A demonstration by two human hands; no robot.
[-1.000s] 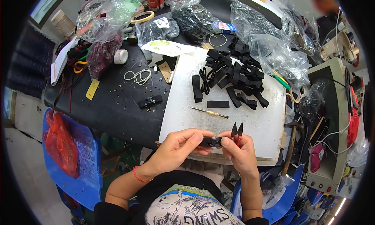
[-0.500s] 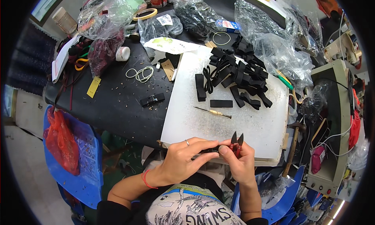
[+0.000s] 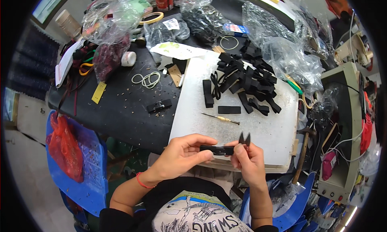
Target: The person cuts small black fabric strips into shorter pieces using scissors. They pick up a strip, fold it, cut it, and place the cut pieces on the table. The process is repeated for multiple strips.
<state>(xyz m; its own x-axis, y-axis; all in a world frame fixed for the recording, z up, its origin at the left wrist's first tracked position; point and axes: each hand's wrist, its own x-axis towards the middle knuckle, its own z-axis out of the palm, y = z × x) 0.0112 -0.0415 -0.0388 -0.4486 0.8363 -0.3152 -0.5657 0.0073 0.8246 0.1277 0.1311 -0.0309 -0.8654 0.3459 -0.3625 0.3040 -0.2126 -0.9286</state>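
Note:
A short black strap (image 3: 228,150) with a shiny metal clasp on it stretches between my hands, in front of the white board's near edge. My left hand (image 3: 179,157) pinches its left end between thumb and fingers. At the other end, my right hand (image 3: 250,161) grips the strap with its fingertips. That same hand also keeps a pair of thread snips (image 3: 244,139) with red handles, dark blades pointing away from me and parted. A pointed tool (image 3: 221,118) with a pale handle lies on the white board (image 3: 193,129). Beyond it sits a heap of black elastic straps (image 3: 246,77).
Left of the board, another black strap with a clasp (image 3: 159,106) lies on the dark table (image 3: 121,115), near a loop of pale cord (image 3: 146,79). Clear plastic bags (image 3: 292,59) crowd the back. A hammer (image 3: 304,151) stands at right; blue chairs (image 3: 94,167) flank me.
The strap has come into fuller view, its clasp now facing up. My left hand has shifted slightly left and its fingers have moved back along the strap.

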